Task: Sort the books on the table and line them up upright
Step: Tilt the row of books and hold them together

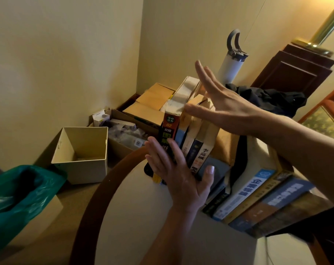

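Several books stand upright (pixel 191 134) near the far edge of the round table (pixel 135 217), spines toward me; the leftmost has a red and black spine (pixel 169 129). My left hand (pixel 179 176) lies flat against the lower spines, fingers spread, thumb on a grey book (pixel 217 169). Above the row, my right hand (pixel 225 108) is held flat and open, with its thumb touching the books' top edges. A second group of books (pixel 258 199) leans to the right, with blue, yellow and dark spines.
A white bottle (pixel 231 67) with a grey loop handle and dark cloth (pixel 273 98) sit behind the books. On the floor to the left are an open white box (pixel 82 150), cardboard boxes (pixel 149 106) and a green-lined bin (pixel 18 197). A dark wooden cabinet (pixel 296 69) stands at right.
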The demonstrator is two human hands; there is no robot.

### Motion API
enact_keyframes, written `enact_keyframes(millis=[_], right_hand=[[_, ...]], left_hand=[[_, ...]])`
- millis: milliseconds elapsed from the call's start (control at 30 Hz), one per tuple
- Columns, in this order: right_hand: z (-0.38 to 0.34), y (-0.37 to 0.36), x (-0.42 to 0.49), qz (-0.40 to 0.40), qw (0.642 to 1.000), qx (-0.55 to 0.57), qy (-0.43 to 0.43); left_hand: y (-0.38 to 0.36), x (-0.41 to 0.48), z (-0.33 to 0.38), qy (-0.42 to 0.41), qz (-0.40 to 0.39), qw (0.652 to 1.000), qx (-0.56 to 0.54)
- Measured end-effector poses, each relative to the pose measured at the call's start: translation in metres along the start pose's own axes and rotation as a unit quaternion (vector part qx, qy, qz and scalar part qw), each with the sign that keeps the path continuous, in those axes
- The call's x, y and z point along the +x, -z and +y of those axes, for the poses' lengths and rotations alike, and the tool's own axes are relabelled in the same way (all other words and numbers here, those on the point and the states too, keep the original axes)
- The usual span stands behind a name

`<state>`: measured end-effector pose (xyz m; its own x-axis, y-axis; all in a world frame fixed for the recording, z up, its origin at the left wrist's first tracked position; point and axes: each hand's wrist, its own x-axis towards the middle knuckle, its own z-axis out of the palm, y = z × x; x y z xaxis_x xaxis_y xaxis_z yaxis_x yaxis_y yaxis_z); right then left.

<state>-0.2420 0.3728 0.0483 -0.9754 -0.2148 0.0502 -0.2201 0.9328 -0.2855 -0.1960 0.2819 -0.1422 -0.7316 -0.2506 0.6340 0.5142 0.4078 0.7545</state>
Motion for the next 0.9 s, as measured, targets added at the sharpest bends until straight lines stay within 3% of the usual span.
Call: enact_keyframes(millis=[100,267,667,900], right_hand=[[-0.002,-0.004,0.012,0.014,0.998,0.043,-0.044],[-0.001,-0.013,0.019,0.027,0.998,0.058,-0.017],[-0.007,-0.013,0.016,-0.029,0.998,0.021,-0.06],[-0.003,-0.003,0.002,-0.056,0.995,-0.027,-0.076]], left_hand=[[0.0,0.005,0.003,0.003,0.011,1.0,-0.012],[-0.003,0.007,0.0,0.005,0.014,1.0,-0.003],[-0.007,0.007,-0.001,-0.044,0.029,0.999,0.013],[-0.007,0.0,0.005,-0.023,0.032,0.999,0.011]])
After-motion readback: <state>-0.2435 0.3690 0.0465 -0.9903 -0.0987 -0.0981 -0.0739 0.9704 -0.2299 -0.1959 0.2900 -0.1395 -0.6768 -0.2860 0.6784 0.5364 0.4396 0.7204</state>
